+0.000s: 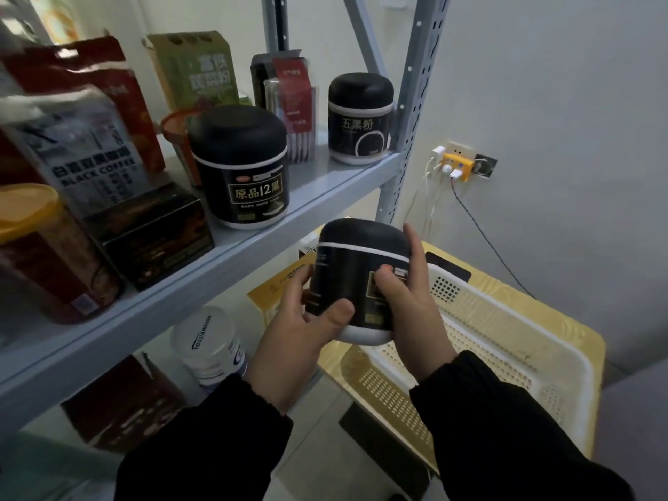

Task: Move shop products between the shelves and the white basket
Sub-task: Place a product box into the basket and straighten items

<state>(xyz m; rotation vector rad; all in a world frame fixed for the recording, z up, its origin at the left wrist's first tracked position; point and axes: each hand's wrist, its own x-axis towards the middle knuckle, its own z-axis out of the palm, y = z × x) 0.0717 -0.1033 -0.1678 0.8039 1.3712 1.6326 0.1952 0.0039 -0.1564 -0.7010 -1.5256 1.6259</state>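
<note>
Head view, and I've got the black jar (361, 280) up in both hands, in the air in front of the shelf (253, 254) edge and over the far-left corner of the white basket (506, 312). My left hand (300, 330) wraps its left side, thumb lying across the label near the white base. My right hand (408, 294) clasps the right side, thumb pressed on the label. Two hands, I'd say, because it's a wide, rounded tub and one palm won't span it safely. It's tilted, dome lid pointing far, base towards me. That turns the label up where I can read it.

On the shelf stand two similar jars, one near (240, 168) and one far right (359, 119), with a gap between them. The basket sits on the yellow surface (571, 334), right of the shelving. Whether this jar is bound for shelf or basket, I can't tell.
</note>
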